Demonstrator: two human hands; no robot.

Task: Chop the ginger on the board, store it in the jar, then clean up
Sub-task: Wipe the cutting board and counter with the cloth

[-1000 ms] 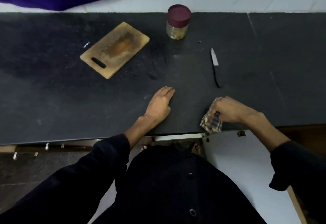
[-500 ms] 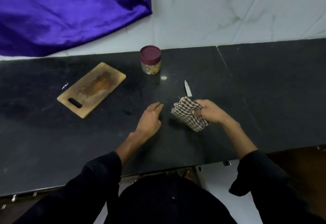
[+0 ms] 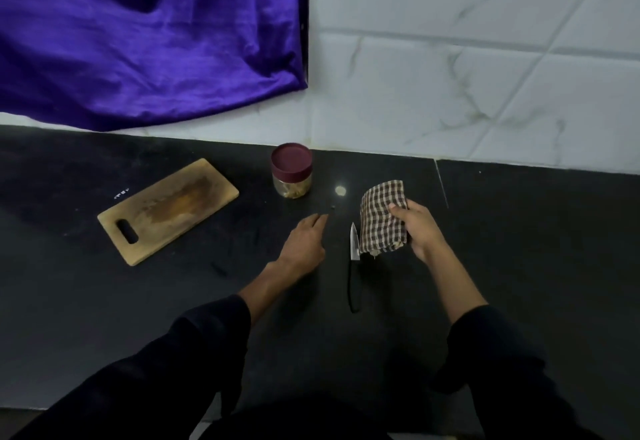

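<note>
A stained wooden chopping board (image 3: 169, 209) lies bare on the black counter (image 3: 519, 266), left of centre. Behind it to the right stands a glass jar (image 3: 291, 172) with a maroon lid on, chopped ginger inside. A black-handled knife (image 3: 354, 266) lies on the counter, blade pointing away. My right hand (image 3: 417, 228) grips a brown checked cloth (image 3: 381, 218) just right of the blade. Left of the knife, my left hand (image 3: 304, 245) rests flat on the counter, fingers together, holding nothing.
A purple cloth (image 3: 149, 37) hangs on the white tiled wall (image 3: 467, 76) behind the counter. A few small specks (image 3: 333, 207) lie on the counter between the jar and the checked cloth. A white mark (image 3: 121, 193) sits left of the board.
My right hand brought the checked cloth from the counter's front edge up past the knife, toward the jar. The view tilted up toward the wall. My left hand stayed flat on the counter.
</note>
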